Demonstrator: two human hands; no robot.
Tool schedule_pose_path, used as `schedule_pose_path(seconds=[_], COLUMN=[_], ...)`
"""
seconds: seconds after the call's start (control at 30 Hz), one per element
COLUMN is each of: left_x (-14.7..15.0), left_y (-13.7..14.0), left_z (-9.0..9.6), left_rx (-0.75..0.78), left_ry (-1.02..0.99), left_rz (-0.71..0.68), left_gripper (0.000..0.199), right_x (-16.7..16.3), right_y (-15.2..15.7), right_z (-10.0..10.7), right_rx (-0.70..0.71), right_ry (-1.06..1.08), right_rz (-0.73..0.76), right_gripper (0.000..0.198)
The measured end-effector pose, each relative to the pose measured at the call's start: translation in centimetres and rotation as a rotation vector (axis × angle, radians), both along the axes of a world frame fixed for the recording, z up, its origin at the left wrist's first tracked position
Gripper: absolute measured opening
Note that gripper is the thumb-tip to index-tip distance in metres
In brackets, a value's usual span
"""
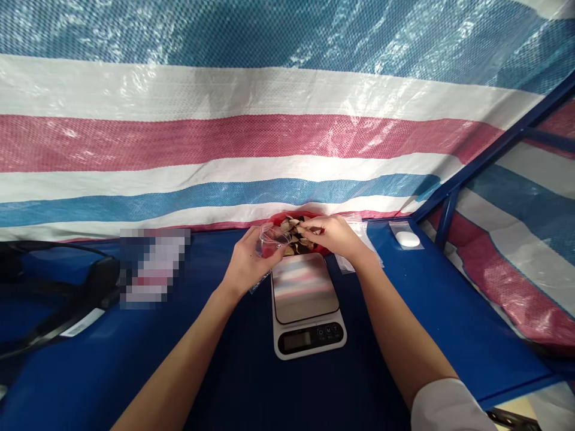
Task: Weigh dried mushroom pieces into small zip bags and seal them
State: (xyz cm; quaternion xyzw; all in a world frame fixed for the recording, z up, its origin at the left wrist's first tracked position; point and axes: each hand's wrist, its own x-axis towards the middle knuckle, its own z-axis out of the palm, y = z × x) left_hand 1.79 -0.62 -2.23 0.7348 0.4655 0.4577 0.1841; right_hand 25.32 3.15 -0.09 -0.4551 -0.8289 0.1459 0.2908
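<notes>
My left hand (251,258) is closed around the edge of a clear plastic bag (273,234), its mouth toward the right. Close by, a red bag (287,214) holds a heap of dried brown, curled pieces (294,229), whose kind I cannot make out. My right hand (331,232) reaches into that heap from the right, fingers bent and pinched on some of the pieces. Between my forearms lies a white kitchen scale (309,341) with a shiny metal plate (305,290). Nothing rests on the plate, and the display looks dark.
Flat clear bags (345,263) lie right of my right hand. Farther right is a white oval object (408,239) on a small clear bag. A black device with a cable (90,293) sits at left on the blue table (215,383). Striped sheeting (224,137) hangs behind.
</notes>
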Motion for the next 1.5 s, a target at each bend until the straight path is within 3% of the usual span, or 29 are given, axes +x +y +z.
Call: schedule_pose_path(seconds=[0.27, 0.5, 0.73, 0.97, 1.2, 1.5], left_x=[0.4, 0.7, 1.0, 1.2, 1.4, 1.7], left_y=[-0.4, -0.7, -0.9, -1.1, -1.3, -1.2], left_z=[0.3, 0.6, 0.7, 0.4, 0.0, -1.3], left_rx=[-0.016, -0.036, -0.071, -0.102, -0.096, -0.098], left_ry=[0.013, 0.020, 0.009, 0.007, 0.015, 0.083], left_rz=[-0.038, -0.106, -0.175, -0.236, -0.259, -0.229], left_gripper=[0.048, 0.042, 0.053, 0.054, 0.057, 0.083], right_x=[1.6, 2.3, 1.3, 0.0, -1.7, -2.1], right_y=[-0.3, -1.3, -1.8, -2.3, -2.9, -2.9], right_z=[0.8, 2.6, 3.1, 3.4, 3.7, 3.7], right_rx=[-0.169, -0.334, -0.443, -0.419, -0.294, -0.236], right_ry=[0.178, 0.460, 0.456, 0.321, 0.075, -0.019], right_rz=[0.009, 0.150, 0.289, 0.343, 0.304, 0.274], right_gripper=[0.026, 0.030, 0.032, 0.027, 0.016, 0.020])
